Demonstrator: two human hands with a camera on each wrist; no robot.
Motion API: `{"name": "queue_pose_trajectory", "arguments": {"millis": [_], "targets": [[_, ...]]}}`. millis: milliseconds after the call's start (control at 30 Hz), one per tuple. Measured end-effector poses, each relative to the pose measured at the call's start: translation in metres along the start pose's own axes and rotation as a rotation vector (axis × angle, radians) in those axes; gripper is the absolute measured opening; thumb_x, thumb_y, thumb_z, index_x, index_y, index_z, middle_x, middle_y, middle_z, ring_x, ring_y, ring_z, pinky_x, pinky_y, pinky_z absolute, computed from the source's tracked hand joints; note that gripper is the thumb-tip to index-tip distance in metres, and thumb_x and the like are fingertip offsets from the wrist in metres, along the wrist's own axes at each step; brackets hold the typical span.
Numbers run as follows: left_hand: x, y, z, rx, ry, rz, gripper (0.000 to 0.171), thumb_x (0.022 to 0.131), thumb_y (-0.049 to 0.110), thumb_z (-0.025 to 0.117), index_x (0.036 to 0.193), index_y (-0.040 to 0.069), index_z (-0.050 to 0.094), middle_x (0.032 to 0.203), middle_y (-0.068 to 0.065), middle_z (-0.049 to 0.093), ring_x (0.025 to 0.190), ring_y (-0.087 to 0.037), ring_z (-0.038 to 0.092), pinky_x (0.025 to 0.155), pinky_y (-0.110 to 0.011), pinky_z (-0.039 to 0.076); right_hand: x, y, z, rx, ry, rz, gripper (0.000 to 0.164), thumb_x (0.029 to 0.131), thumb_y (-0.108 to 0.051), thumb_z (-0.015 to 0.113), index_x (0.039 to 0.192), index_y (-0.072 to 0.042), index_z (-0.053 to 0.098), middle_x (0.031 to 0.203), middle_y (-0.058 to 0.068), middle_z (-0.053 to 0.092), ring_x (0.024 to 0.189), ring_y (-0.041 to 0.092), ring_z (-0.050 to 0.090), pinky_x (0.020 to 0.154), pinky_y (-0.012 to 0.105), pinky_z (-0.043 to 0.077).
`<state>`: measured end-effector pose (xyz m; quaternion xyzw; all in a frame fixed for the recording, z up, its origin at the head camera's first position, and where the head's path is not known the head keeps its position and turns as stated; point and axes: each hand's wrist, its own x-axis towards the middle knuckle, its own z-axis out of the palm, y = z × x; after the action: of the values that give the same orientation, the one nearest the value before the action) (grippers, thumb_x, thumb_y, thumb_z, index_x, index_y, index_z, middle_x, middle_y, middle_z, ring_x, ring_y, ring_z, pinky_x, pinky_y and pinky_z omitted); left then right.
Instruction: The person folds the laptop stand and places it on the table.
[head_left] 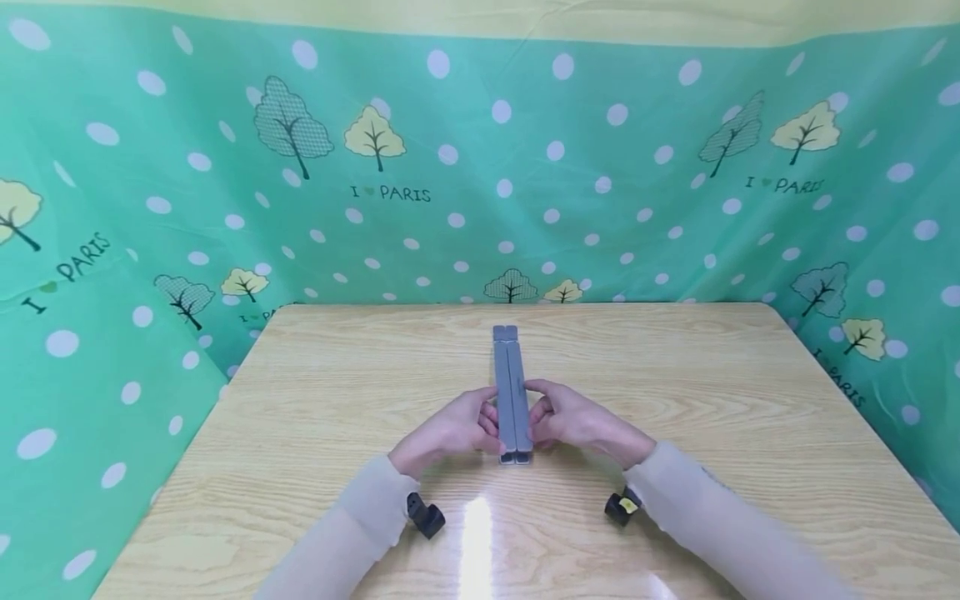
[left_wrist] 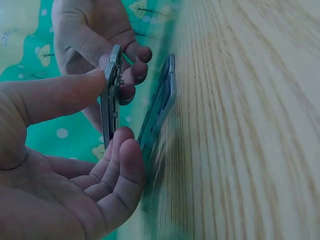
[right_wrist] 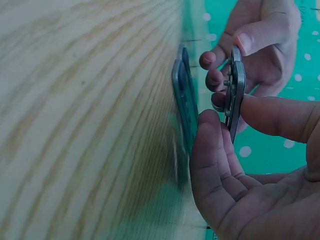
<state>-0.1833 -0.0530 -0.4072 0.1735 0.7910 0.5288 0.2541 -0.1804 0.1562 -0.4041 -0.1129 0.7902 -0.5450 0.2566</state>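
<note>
A slim grey folding laptop stand (head_left: 512, 387) lies lengthwise mid-table, its two long bars side by side. From the left, my left hand (head_left: 461, 425) holds its near half between thumb and fingers. My right hand (head_left: 573, 421) grips the opposite edge likewise. In the left wrist view the upper bars (left_wrist: 107, 112) are apart from the lower part (left_wrist: 161, 107) at this end, with small pins on their underside. The right wrist view also shows that gap between upper bars (right_wrist: 237, 90) and lower part (right_wrist: 183, 92). The far end's underside is hidden.
The light wood-grain table (head_left: 337, 358) has a straight back edge. Green dotted cloth (head_left: 480, 167) hangs behind it and along both sides. Dark wrist cameras (head_left: 426, 515) sit beneath the pale sleeves, close above the tabletop.
</note>
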Motion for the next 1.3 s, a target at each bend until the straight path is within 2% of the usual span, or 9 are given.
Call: {"name": "queue_pose_trajectory", "arguments": {"millis": [200, 400, 600, 767, 1000, 1300], "targets": [[0.003, 0.002, 0.004, 0.078, 0.004, -0.018, 0.094, 0.062, -0.015, 0.075, 0.144, -0.005, 0.031, 0.09, -0.014, 0.058, 0.074, -0.018, 0.057, 0.066, -0.029, 0.052, 0.003, -0.003, 0.002, -0.078, 0.021, 0.044, 0.089, 0.072, 0.013, 0.064, 0.15, 0.0, 0.021, 0.088, 0.017, 0.059, 0.074, 0.024, 0.059, 0.065, 0.038, 0.054], [0.004, 0.002, 0.009, 0.189, 0.022, -0.033, 0.092, 0.062, -0.012, 0.078, 0.143, -0.001, 0.035, 0.089, -0.011, 0.059, 0.074, -0.017, 0.057, 0.066, -0.028, 0.052, 0.006, -0.001, 0.006, -0.154, 0.025, 0.039, 0.089, 0.071, 0.015, 0.062, 0.149, 0.002, 0.022, 0.083, 0.015, 0.059, 0.069, 0.022, 0.057, 0.06, 0.033, 0.052], [0.003, 0.003, 0.012, 0.275, 0.042, -0.063, 0.088, 0.063, -0.007, 0.081, 0.139, -0.002, 0.038, 0.085, -0.01, 0.059, 0.07, -0.018, 0.056, 0.06, -0.029, 0.05, 0.007, 0.0, 0.009, -0.229, 0.033, 0.044, 0.088, 0.073, 0.013, 0.063, 0.149, 0.002, 0.021, 0.08, 0.012, 0.058, 0.066, 0.02, 0.054, 0.056, 0.029, 0.046], [0.004, 0.005, 0.013, 0.367, 0.042, -0.09, 0.084, 0.064, 0.0, 0.083, 0.136, -0.002, 0.04, 0.084, -0.006, 0.058, 0.071, -0.019, 0.055, 0.061, -0.03, 0.049, 0.008, -0.002, 0.01, -0.321, 0.05, 0.082, 0.088, 0.075, 0.01, 0.065, 0.15, 0.0, 0.021, 0.08, 0.009, 0.059, 0.068, 0.019, 0.054, 0.058, 0.029, 0.045], [0.007, 0.007, 0.012, 0.491, 0.04, -0.059, 0.072, 0.064, 0.007, 0.085, 0.124, -0.002, 0.047, 0.082, -0.006, 0.058, 0.073, -0.017, 0.055, 0.064, -0.028, 0.048, 0.009, -0.005, 0.009, -0.411, 0.044, 0.095, 0.089, 0.075, 0.005, 0.069, 0.15, -0.002, 0.022, 0.079, 0.006, 0.06, 0.067, 0.017, 0.055, 0.058, 0.029, 0.045], [0.007, 0.006, 0.012, 0.523, 0.036, -0.041, 0.07, 0.065, 0.01, 0.085, 0.123, -0.001, 0.048, 0.078, -0.004, 0.057, 0.068, -0.015, 0.053, 0.058, -0.027, 0.046, 0.008, -0.006, 0.009, -0.464, 0.045, 0.115, 0.086, 0.077, 0.001, 0.071, 0.15, -0.003, 0.025, 0.08, 0.005, 0.059, 0.068, 0.018, 0.055, 0.059, 0.03, 0.046]]}}
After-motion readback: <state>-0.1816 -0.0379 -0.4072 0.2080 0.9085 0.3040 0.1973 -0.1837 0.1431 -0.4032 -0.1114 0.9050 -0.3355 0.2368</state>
